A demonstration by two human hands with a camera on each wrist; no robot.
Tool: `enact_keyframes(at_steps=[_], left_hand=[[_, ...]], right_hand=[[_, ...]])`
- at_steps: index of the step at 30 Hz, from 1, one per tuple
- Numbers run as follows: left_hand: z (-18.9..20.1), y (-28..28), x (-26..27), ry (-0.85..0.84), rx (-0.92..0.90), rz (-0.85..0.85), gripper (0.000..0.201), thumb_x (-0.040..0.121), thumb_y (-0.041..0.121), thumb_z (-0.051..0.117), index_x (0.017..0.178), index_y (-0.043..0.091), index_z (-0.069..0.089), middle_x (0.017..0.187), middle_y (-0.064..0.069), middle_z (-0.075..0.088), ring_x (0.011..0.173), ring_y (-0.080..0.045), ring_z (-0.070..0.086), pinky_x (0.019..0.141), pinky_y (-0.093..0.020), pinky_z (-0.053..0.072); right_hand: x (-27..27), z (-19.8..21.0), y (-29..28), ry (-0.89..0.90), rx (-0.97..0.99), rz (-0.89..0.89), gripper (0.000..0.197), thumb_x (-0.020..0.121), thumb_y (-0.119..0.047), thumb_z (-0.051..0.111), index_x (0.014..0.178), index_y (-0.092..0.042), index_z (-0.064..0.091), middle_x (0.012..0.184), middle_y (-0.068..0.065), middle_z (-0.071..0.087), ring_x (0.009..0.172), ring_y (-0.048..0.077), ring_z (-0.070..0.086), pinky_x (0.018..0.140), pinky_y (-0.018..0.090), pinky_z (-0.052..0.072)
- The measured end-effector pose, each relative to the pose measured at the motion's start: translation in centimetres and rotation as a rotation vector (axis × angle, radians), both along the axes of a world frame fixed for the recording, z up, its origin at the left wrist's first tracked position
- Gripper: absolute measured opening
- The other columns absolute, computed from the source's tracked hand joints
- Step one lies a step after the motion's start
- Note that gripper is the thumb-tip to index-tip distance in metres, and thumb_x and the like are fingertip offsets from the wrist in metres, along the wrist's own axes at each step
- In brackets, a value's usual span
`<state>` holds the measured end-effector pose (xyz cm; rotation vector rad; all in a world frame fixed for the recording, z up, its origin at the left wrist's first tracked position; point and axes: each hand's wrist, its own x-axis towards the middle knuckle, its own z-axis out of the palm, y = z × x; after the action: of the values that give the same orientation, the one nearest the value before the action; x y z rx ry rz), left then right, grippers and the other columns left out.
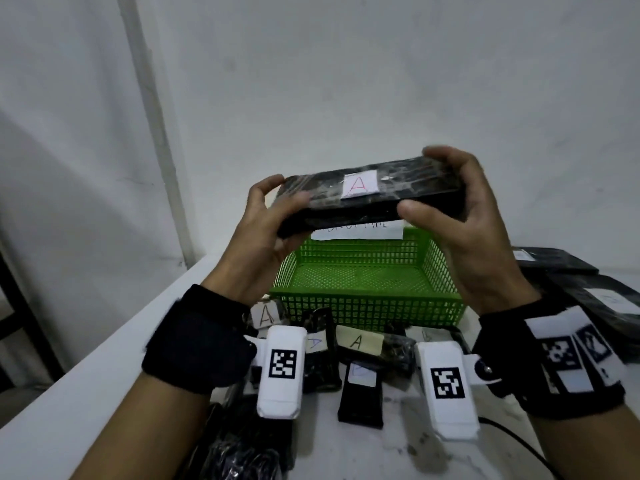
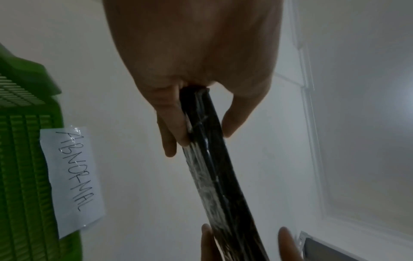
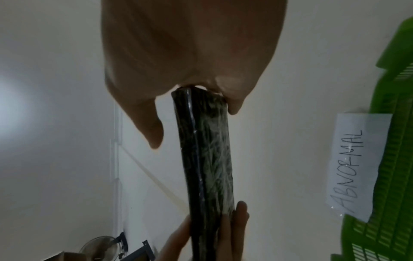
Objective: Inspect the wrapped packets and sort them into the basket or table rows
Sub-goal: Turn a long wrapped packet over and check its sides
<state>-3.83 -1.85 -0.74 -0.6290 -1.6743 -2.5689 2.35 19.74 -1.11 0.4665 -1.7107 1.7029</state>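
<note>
Inspection step: left hand (image 1: 273, 216) and right hand (image 1: 460, 216) each grip 1 end of the black film-wrapped packet (image 1: 370, 195), labelled A, above the green basket (image 1: 367, 306) marked ABNORMAL. Next: judge the wrap, then choose basket or counter (image 1: 104, 362) row.

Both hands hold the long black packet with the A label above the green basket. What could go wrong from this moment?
1. The wrapped packet is held only at its ends by the left hand and right hand; the glossy film may slip.
2. It hangs over the green basket, whose label reads ABNORMAL; a drop would possibly sort it wrongly.
3. The small packets lying in front could be knocked when lowering it.
</note>
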Motion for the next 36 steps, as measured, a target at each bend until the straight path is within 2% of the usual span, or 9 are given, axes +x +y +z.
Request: enact_keyframes(at_steps=[3,6,8,16,20,23,27,32,36], left_hand=[[-0.3,0.1,0.0,0.034,-0.043,-0.023,0.085,0.066,0.006,0.073,0.142,0.023,0.039,0.125,-0.009,0.064,0.106,-0.025,0.069,0.076,-0.033,0.061],[-0.3,0.4,0.1,0.043,-0.054,-0.013,0.08,0.072,-0.001,0.071,0.142,0.023,0.041,0.125,-0.005,0.065,0.105,-0.026,0.069,0.081,-0.041,0.061],[-0.2,0.4,0.1,0.049,-0.025,0.019,0.071,0.079,-0.002,0.069,0.141,0.018,0.042,0.122,-0.007,0.066,0.095,-0.022,0.072,0.072,-0.036,0.062],[-0.5,1.0,0.4,0.145,-0.059,0.093,0.054,0.081,-0.004,0.072,0.129,0.01,0.051,0.119,-0.022,0.068,0.097,-0.032,0.071,0.079,-0.038,0.061],[-0.5,1.0,0.5,0.215,-0.071,0.093,0.049,0.086,-0.001,0.068,0.129,0.014,0.051,0.112,-0.012,0.069,0.094,-0.027,0.072,0.076,-0.036,0.06],[-0.3,0.7,0.8,0.247,-0.099,0.032,0.047,0.091,0.006,0.063,0.134,0.021,0.049,0.109,-0.006,0.067,0.092,-0.023,0.07,0.068,-0.031,0.058],[-0.6,1.2,1.0,0.306,-0.205,0.051,0.046,0.088,0.01,0.07,0.126,0.027,0.051,0.101,-0.003,0.07,0.092,-0.021,0.07,0.073,-0.033,0.057],[-0.9,1.9,1.7,0.365,-0.33,0.052,0.044,0.091,0.024,0.067,0.13,0.036,0.053,0.11,0.001,0.069,0.103,-0.016,0.068,0.08,-0.036,0.058],[-0.5,2.3,2.2,0.319,-0.363,-0.048,0.031,0.104,0.026,0.048,0.134,0.03,0.055,0.116,-0.007,0.067,0.098,-0.016,0.072,0.075,-0.032,0.058]], right_hand=[[-0.2,0.4,-0.5,-0.138,-0.165,-0.08,0.068,0.082,-0.031,0.079,0.14,-0.029,0.043,0.123,0.0,0.066,0.107,0.014,0.07,0.09,0.034,0.056],[-0.2,0.3,-0.3,-0.29,-0.246,-0.087,0.06,0.086,-0.013,0.076,0.138,-0.018,0.047,0.115,0.004,0.072,0.087,0.012,0.074,0.064,0.029,0.06],[-0.3,0.0,0.0,-0.283,-0.213,-0.075,0.055,0.083,-0.008,0.077,0.132,-0.016,0.052,0.107,0.001,0.074,0.084,0.014,0.075,0.062,0.028,0.06],[-0.1,0.6,0.0,-0.106,-0.144,-0.194,0.041,0.076,0.003,0.081,0.104,-0.02,0.062,0.095,-0.001,0.075,0.093,0.021,0.075,0.091,0.047,0.06],[0.0,0.1,0.2,-0.169,-0.019,-0.298,0.055,0.081,-0.016,0.082,0.127,-0.023,0.052,0.115,-0.002,0.07,0.104,0.015,0.07,0.098,0.046,0.056],[0.0,-0.7,0.3,-0.214,0.324,-0.515,0.079,0.086,-0.034,0.077,0.149,-0.036,0.029,0.149,0.003,0.042,0.136,0.02,0.044,0.11,0.037,0.04],[0.0,-1.0,-0.5,-0.201,0.585,-0.681,0.059,0.094,-0.038,0.066,0.149,-0.038,0.044,0.161,0.006,0.026,0.147,0.026,0.022,0.114,0.041,0.034],[0.5,-0.8,-2.0,-0.212,0.723,-0.317,0.079,0.086,-0.079,0.044,0.156,-0.049,0.022,0.169,-0.004,0.019,0.156,0.015,0.013,0.125,0.047,0.018],[-0.2,-1.4,-2.8,-0.162,0.658,-0.215,0.085,0.084,-0.074,0.049,0.158,-0.044,0.021,0.163,-0.006,0.035,0.152,0.015,0.029,0.119,0.05,0.034]])
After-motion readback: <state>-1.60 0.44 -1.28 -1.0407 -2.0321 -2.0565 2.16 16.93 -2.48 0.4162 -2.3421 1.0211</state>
